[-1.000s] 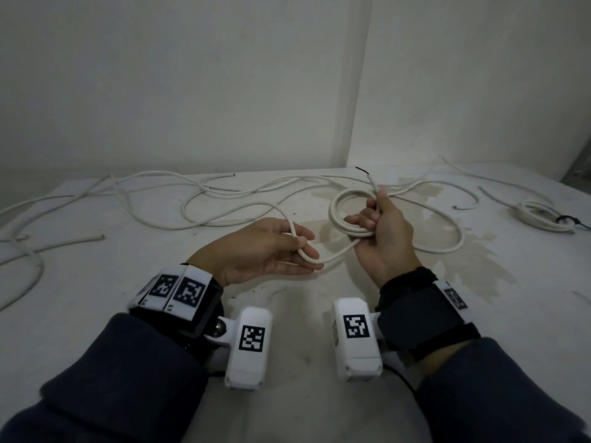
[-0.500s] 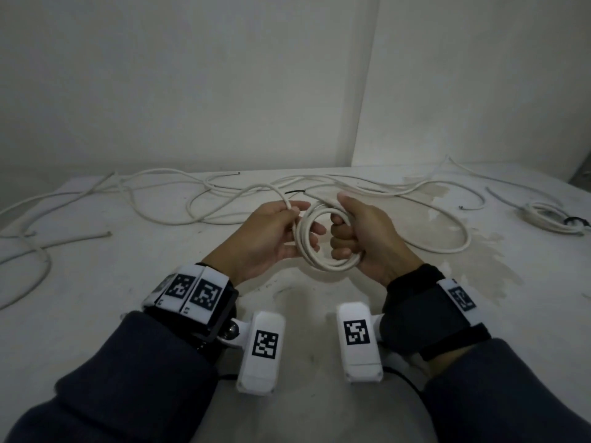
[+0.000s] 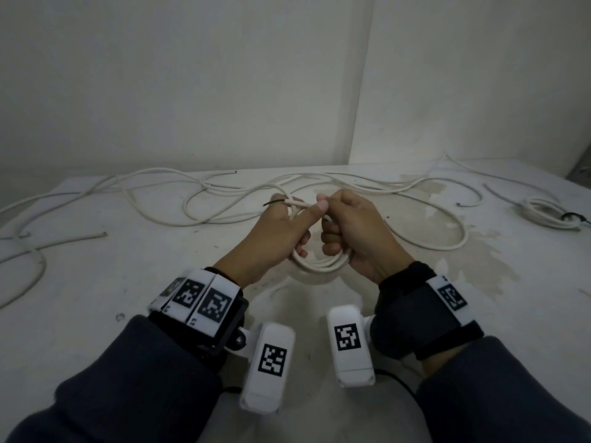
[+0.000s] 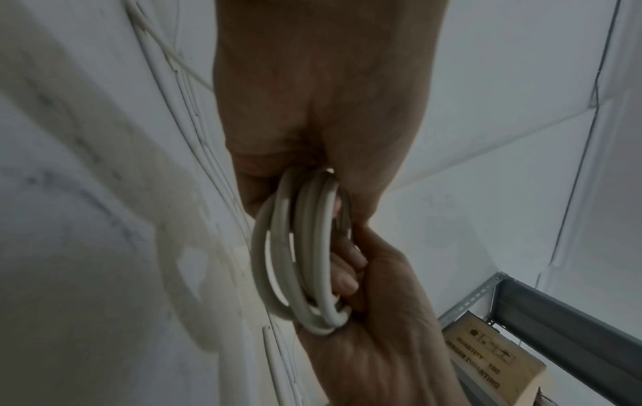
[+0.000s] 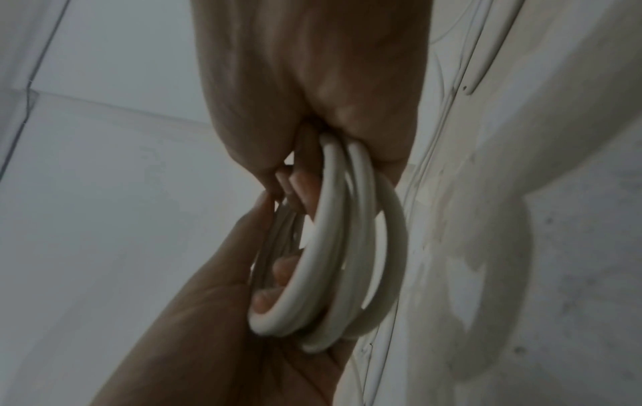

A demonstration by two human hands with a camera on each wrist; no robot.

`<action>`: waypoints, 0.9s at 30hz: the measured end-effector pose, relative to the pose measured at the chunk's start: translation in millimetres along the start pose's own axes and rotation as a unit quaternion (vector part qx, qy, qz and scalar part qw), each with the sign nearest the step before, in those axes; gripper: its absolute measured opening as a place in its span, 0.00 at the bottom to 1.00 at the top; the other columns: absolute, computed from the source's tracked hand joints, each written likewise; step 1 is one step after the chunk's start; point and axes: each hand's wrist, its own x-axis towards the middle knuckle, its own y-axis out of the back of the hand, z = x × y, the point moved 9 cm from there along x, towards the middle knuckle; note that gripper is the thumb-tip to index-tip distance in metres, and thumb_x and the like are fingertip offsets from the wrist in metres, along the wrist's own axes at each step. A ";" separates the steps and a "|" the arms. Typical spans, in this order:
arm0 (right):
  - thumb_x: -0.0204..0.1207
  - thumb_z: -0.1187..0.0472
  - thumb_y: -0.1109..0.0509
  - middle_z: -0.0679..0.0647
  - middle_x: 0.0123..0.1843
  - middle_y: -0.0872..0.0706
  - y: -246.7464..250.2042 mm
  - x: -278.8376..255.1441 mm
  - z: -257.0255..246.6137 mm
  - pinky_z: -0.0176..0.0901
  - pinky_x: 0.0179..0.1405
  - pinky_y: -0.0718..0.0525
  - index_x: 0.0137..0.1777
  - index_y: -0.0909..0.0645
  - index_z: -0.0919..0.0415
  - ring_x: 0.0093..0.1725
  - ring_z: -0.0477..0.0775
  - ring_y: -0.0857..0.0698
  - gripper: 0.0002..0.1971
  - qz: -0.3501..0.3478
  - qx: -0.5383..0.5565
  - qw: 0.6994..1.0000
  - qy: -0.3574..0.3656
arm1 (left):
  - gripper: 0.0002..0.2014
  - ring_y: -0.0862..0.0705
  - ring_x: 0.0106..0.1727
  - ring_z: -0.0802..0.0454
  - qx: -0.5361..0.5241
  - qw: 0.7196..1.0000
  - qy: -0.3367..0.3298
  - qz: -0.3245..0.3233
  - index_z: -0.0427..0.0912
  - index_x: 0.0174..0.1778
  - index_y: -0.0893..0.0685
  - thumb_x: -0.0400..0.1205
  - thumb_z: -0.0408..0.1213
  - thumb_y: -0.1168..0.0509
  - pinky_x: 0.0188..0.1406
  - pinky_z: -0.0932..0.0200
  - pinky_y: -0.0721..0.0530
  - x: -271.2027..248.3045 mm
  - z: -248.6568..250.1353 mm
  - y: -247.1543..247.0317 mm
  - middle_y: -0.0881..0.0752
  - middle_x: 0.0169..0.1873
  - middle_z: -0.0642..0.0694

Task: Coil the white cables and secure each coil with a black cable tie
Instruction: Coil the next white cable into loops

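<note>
A white cable coil (image 3: 319,266) of several turns hangs between both hands above the table (image 3: 96,298). My left hand (image 3: 281,231) grips the coil's left side, with its thumb lying on the cable's end (image 3: 299,203), whose dark tip pokes out to the left. My right hand (image 3: 355,231) grips the coil's right side with curled fingers. In the left wrist view the coil (image 4: 305,247) runs from my left hand (image 4: 312,123) down into my right hand (image 4: 375,316). The right wrist view shows the coil (image 5: 347,247) held the same way. No loose black tie is in view.
Several loose white cables (image 3: 224,199) sprawl across the far half of the table. A finished coil with a black tie (image 3: 543,212) lies at the far right. White walls (image 3: 192,75) meet in a corner behind. A cardboard box on a metal shelf (image 4: 493,357) stands to the right.
The left hand has brought the loose cable over to the right hand's loops. Both hands now grip one tighter coil, and the cable's end lies across its top.
</note>
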 end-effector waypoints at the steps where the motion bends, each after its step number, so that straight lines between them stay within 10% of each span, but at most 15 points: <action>1: 0.83 0.61 0.35 0.46 0.17 0.37 2.0 -0.3 -1.4 0.31 0.14 0.38 0.31 0.36 0.56 0.16 0.44 0.39 0.19 0.007 0.004 1.000 0.006 | 0.23 0.25 0.18 0.58 -0.004 1.000 -0.006 0.027 0.34 0.57 0.26 0.79 0.50 0.32 0.26 0.57 0.19 0.0 0.7 4.1 0.23 0.21 0.50; 10: 0.83 0.59 0.34 0.45 0.16 0.35 17.6 0.6 -5.6 0.33 0.14 0.36 0.33 0.36 0.57 0.16 0.44 0.38 0.18 0.058 -0.008 0.997 0.047 | 0.29 0.09 0.40 0.43 0.024 0.996 0.047 0.067 0.42 0.52 0.29 0.66 0.50 0.20 0.32 0.46 0.10 -3.1 -7.3 21.1 0.14 0.49 0.33; 16: 0.84 0.59 0.36 0.48 0.18 0.36 42.4 4.0 -4.8 0.33 0.15 0.37 0.34 0.39 0.55 0.16 0.45 0.39 0.18 0.127 0.044 0.989 0.056 | 0.19 0.10 0.32 0.39 -0.051 0.995 0.082 -0.037 0.35 0.60 0.27 0.77 0.30 0.28 0.30 0.58 0.11 -4.8 -8.9 12.4 0.10 0.38 0.31; 22: 0.85 0.60 0.38 0.46 0.17 0.37 31.3 6.8 1.1 0.31 0.14 0.40 0.32 0.41 0.55 0.15 0.44 0.41 0.20 0.078 0.055 0.995 0.031 | 0.21 0.14 0.27 0.51 -0.051 0.995 0.066 -0.060 0.47 0.73 0.27 0.84 0.30 0.37 0.21 0.67 0.25 -3.8 -9.8 8.5 0.10 0.44 0.38; 27: 0.85 0.60 0.37 0.47 0.18 0.39 22.0 4.6 -1.3 0.31 0.13 0.41 0.32 0.40 0.55 0.16 0.44 0.42 0.20 0.048 0.044 0.997 0.031 | 0.18 0.22 0.24 0.51 -0.037 0.994 0.054 -0.087 0.39 0.67 0.21 0.85 0.28 0.48 0.19 0.65 0.34 -3.8 -3.9 0.0 0.10 0.46 0.34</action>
